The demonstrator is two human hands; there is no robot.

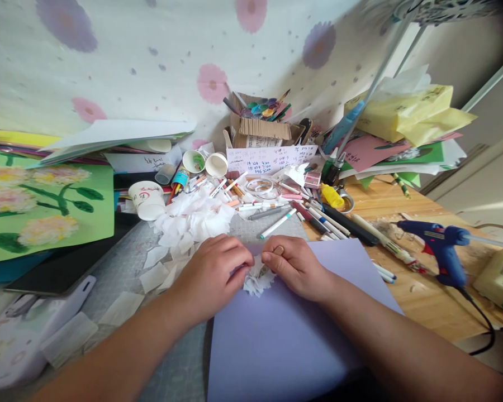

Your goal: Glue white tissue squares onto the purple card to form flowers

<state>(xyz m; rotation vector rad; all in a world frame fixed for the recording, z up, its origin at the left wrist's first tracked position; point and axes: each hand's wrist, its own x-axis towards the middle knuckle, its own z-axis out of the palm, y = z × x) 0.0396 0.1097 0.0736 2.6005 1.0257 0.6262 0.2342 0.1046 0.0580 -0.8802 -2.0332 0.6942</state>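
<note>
Our left hand (218,273) and right hand (295,265) meet near the middle of the scene, both with fingers curled in, closed on opposite sides of a small ruffled cluster of thin white paper (257,283). The right thumb presses against its forefinger; a small tan rounded end shows there, and we cannot tell what it belongs to. The cluster sits just above or on the far left part of a smooth lavender sheet (297,340); which one, our fingers hide.

We judge the step in hand to be pinching and shaping the ruffles. The next move seems to call for a light touch, one side held steady while the other is worked, since such thin paper could tear.

To the left, loose square pieces of white tissue paper (121,308) lie on a grey gridded mat (167,363); farther off is a crumpled white tissue pile (197,218). Beyond the sheet, slim white marker pens (279,223) are scattered. At right, a blue glue gun (446,248) rests on the pale wooden desk (423,307).
</note>
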